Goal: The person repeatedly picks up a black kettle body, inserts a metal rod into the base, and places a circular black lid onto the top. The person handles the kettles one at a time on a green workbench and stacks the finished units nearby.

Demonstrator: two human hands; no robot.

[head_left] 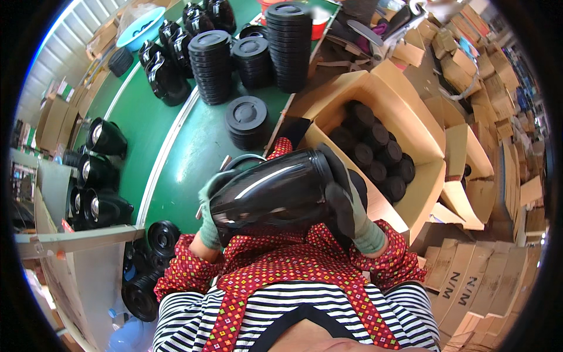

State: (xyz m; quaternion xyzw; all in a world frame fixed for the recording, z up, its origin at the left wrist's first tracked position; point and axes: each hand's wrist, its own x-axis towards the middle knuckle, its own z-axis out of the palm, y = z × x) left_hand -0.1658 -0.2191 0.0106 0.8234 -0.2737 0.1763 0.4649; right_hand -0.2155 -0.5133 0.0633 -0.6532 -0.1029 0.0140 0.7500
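Observation:
A glossy black jug body (270,196) lies sideways before my chest, held between both hands. My left hand (208,214), in a pale green glove, is closed around its left end, with the fingers mostly hidden behind it. At the other end, my right hand (346,199) grips the rim; its glove is green with a black coating. Just beyond the jug body, a short stack of round black lids (246,117) stands on the green table (182,158).
Taller stacks of black lids (288,47) stand farther back, beside upright black jugs (167,76). Black shells with silvery insides (105,138) lie at the left. At my right, an open cardboard box (428,196) holds several black cylindrical pieces (375,152). A blue basin (141,28) sits far left.

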